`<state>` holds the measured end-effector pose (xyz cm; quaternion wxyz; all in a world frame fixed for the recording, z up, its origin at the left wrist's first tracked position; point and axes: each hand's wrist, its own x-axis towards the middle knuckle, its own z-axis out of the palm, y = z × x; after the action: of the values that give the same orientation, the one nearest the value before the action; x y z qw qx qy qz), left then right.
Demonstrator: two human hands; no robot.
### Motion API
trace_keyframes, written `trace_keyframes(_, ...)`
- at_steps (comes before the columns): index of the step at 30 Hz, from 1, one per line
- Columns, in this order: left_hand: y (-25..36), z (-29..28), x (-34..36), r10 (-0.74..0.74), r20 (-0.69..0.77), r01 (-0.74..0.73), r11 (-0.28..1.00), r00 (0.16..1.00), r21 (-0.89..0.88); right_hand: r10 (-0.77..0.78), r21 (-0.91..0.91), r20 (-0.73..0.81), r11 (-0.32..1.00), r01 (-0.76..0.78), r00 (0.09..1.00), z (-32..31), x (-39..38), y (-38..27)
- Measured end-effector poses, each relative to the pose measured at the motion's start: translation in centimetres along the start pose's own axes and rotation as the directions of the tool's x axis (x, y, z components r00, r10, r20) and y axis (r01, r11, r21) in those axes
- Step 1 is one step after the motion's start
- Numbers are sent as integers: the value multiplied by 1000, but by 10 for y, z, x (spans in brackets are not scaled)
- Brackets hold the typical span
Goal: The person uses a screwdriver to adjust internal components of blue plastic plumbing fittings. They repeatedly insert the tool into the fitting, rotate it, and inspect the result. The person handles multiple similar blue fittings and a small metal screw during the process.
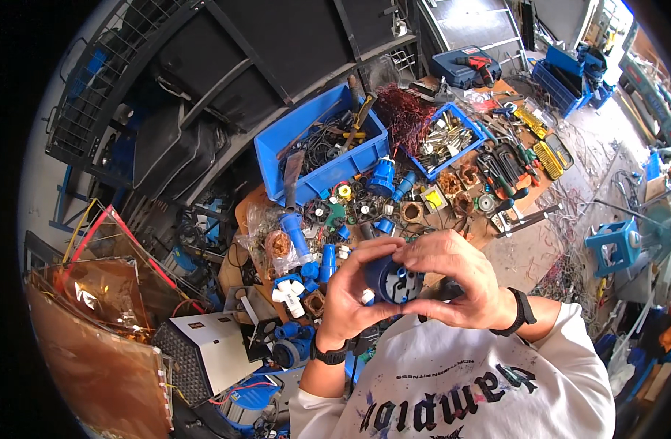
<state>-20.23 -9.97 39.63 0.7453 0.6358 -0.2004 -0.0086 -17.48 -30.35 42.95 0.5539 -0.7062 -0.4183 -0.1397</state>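
A dark blue cylindrical part point(394, 285) with a grey end face and small blue-rimmed holes sits between my two hands at chest height, its face turned up toward me. My left hand point(350, 293) grips it from the left, fingertips over its upper edge and thumb below. My right hand point(460, 282) wraps its upper and right sides, with the thumb at its lower edge. Just beyond them on the cluttered workbench point(514, 233) lie blue pipe fittings point(328, 263), white fittings point(288, 293) and small copper-wound parts point(412, 212).
A blue crate point(277, 139) of cables and a blue tray point(478, 135) of metal pieces stand at the back. Hand tools point(500, 172) and a yellow case point(547, 161) lie right. A light panel point(211, 351) is at lower left, a blue stool point(613, 245) right.
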Motion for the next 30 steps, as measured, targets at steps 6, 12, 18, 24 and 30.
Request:
trace_keyframes(6,37,14,8,211,-32,-115,647,977,754,429,343,116,829,-441,896,0,-5,0)
trace_keyframes(12,45,14,11,155,-17,-100,712,988,695,629,595,248,502,-628,737,6,-12,4)
trace_keyframes(18,35,10,6,72,-110,-17,900,991,436,565,589,135,615,-524,814,6,-17,11)
trace_keyframes(24,19,12,0,-20,-110,40,982,994,185,486,527,10,740,-418,874,6,-15,8)
trace_keyframes(30,12,13,-3,-79,-75,89,988,994,130,391,231,62,889,-395,918,-10,-15,7)
